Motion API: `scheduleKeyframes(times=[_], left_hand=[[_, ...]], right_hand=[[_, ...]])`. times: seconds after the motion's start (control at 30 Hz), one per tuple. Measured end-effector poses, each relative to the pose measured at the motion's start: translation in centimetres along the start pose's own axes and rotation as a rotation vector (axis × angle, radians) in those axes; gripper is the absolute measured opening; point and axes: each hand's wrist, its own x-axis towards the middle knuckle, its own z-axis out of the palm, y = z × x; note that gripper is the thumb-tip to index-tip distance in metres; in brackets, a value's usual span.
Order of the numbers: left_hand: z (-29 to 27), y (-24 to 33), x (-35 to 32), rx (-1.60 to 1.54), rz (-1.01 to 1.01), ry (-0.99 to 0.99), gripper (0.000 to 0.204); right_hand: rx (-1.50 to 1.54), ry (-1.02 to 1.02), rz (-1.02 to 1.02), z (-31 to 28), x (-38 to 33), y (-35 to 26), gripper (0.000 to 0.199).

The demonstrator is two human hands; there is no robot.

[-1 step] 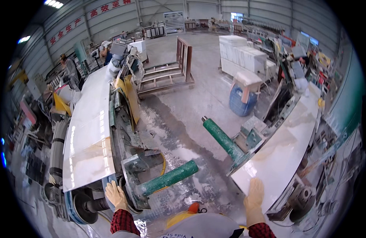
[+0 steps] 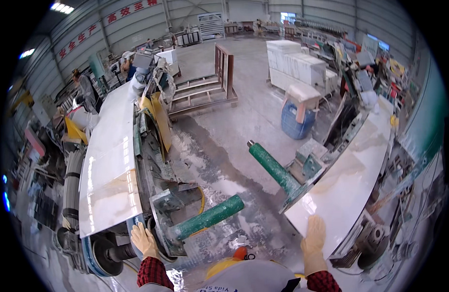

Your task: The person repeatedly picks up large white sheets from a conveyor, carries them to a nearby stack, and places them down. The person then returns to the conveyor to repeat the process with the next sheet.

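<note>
Two polished white slabs with beige patches lie on machine beds, a left slab (image 2: pixel 107 160) and a right slab (image 2: pixel 348 182). My left hand (image 2: pixel 144 239), in a cream glove, has its fingers stretched out. It rests at the blue belt (image 2: pixel 131 225) just below the near corner of the left slab and grips nothing. My right hand (image 2: pixel 314 246), gloved alike, lies flat with straight fingers on the near edge of the right slab. Between the hands, a green roller (image 2: pixel 207 216) sticks out from the left bed and another green roller (image 2: pixel 274 168) from the right bed.
A dark wheel (image 2: pixel 107 255) sits under the left slab's near end. Ahead stand a rusty metal frame (image 2: pixel 225 70), a blue barrel (image 2: pixel 297 120) and a stack of white blocks (image 2: pixel 295 65). The floor (image 2: pixel 224 170) is wet. A person (image 2: pixel 86 90) stands far left.
The whole view has shifted very slightly. Both hands keep their places at the left belt and on the right slab.
</note>
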Motion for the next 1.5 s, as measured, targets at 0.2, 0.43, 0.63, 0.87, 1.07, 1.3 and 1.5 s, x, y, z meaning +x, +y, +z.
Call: scheduleKeyframes(times=[0.2, 0.43, 0.63, 0.87, 1.07, 1.3, 1.5], left_hand=[[-0.6, -0.7, 0.4, -0.004, 0.019, 0.014, 0.055], [-2.9, 0.6, 0.5, -0.080, -0.097, -0.154, 0.052], [-2.5, 1.1, 0.3, -0.004, -0.110, -0.111, 0.055], [-1.4, 1.1, -0.2, 0.095, -0.101, -0.043, 0.057], [-0.9, 1.6, -1.2, 0.138, -0.089, 0.022, 0.059], [-1.2, 2.6, -1.9, 0.111, -0.119, 0.034, 0.060], [-1.8, 3.7, -2.2, 0.102, -0.181, -0.017, 0.061]], right_hand=[[0.068, 0.025, 0.047, -1.4, 0.6, -0.9, 0.089], [0.113, 0.062, 0.023, -1.1, 0.7, -0.2, 0.086], [0.122, 0.129, -0.015, -0.3, 1.1, 0.6, 0.087], [0.113, 0.124, -0.018, 0.0, 1.2, 1.3, 0.088], [0.084, 0.145, -0.034, 0.1, 1.8, 1.8, 0.081], [0.066, 0.122, -0.041, -0.6, 2.5, 2.2, 0.087], [0.042, 0.040, 0.022, -1.0, 3.1, 2.4, 0.093]])
